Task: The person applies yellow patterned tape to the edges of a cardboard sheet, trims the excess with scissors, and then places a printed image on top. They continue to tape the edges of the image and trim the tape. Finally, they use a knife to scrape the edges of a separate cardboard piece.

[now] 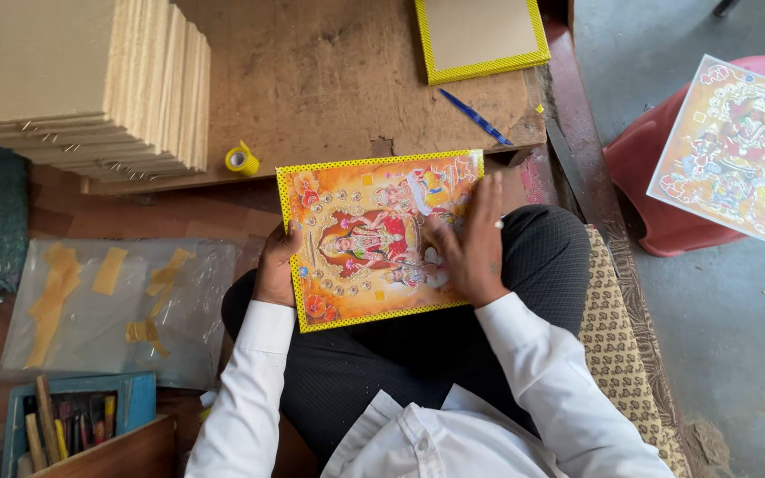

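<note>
A colourful orange picture board with a yellow dotted border point(356, 265) rests on my lap. My left hand point(276, 265) grips its left edge, fingers curled under it. My right hand point(471, 243) lies flat on the picture's right side, fingers spread and pressing down. I wear white sleeves and dark trousers.
A tall stack of plain boards point(90, 80) stands at the upper left on a wooden work board point(329, 62). A yellow tape roll point(242, 159), a blue pen point(475, 118) and another yellow-edged board point(480, 35) lie there. A plastic sheet with tape pieces point(108, 310), a tool box point(73, 425) and a pink stool holding a print point(732, 146) surround me.
</note>
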The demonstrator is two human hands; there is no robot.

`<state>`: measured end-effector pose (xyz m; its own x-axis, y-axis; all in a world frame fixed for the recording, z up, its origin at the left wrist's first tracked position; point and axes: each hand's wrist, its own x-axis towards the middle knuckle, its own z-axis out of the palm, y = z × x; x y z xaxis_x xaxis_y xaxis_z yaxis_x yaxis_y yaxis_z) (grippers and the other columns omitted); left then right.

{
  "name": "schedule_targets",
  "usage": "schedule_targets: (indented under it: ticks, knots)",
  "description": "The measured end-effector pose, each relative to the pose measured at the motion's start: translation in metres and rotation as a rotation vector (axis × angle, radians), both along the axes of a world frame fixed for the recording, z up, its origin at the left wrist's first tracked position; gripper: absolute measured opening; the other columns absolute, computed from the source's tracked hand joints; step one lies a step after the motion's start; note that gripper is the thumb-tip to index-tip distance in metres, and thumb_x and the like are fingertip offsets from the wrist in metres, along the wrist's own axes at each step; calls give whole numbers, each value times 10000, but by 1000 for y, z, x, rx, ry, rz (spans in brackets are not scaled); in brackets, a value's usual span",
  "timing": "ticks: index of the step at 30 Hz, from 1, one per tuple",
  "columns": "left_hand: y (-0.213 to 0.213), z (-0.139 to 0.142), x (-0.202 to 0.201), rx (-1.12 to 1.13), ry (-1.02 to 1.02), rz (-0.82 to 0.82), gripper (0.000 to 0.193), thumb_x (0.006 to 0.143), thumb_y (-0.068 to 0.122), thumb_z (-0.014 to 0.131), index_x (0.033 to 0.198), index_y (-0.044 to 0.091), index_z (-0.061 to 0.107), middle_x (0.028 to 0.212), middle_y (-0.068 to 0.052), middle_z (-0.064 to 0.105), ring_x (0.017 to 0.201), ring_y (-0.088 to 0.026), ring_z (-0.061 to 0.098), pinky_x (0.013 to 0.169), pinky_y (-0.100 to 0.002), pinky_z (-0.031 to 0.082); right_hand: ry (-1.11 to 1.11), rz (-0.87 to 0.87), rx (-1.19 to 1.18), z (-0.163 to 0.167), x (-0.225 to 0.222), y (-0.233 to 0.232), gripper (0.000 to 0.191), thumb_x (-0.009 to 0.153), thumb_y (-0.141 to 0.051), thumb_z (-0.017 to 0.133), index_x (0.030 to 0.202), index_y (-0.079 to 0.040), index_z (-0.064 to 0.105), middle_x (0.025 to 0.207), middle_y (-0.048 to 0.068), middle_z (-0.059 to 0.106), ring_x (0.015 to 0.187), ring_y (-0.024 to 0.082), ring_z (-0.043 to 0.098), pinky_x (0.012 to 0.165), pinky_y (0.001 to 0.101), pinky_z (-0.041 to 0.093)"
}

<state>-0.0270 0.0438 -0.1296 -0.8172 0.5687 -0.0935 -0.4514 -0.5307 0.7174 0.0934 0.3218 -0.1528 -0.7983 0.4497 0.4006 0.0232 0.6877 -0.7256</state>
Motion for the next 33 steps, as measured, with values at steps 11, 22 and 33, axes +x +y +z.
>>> schedule_targets:
  ticks: [11,22,33]
  knots:
    - [6,56,-3,-923,979,563,653,1031,182,641,1610,70,361,1321,-198,676,1083,-253,690,923,-370,566,152,370,-1368,15,-9,38,231,1044,-158,621,1210,-2,658,1165,79,718,1020,164,685,927,334,552]
    - [17,26,-18,-807,753,674,386,1049,195,665,1373,-14,638,1103,-102,760,959,-129,679,883,-289,559,211,378,-1305,11,-5,33,267,1051,-135,625,1278,-1,663,1234,85,709,1090,172,670,985,342,527]
    - [20,40,-21,-944,861,778,291,1046,166,652,1270,-9,714,1062,-62,775,915,-92,700,837,-264,562,201,370,-1299,21,-5,28,275,1052,-130,625,1287,8,659,1242,85,703,1105,170,668,1004,336,523]
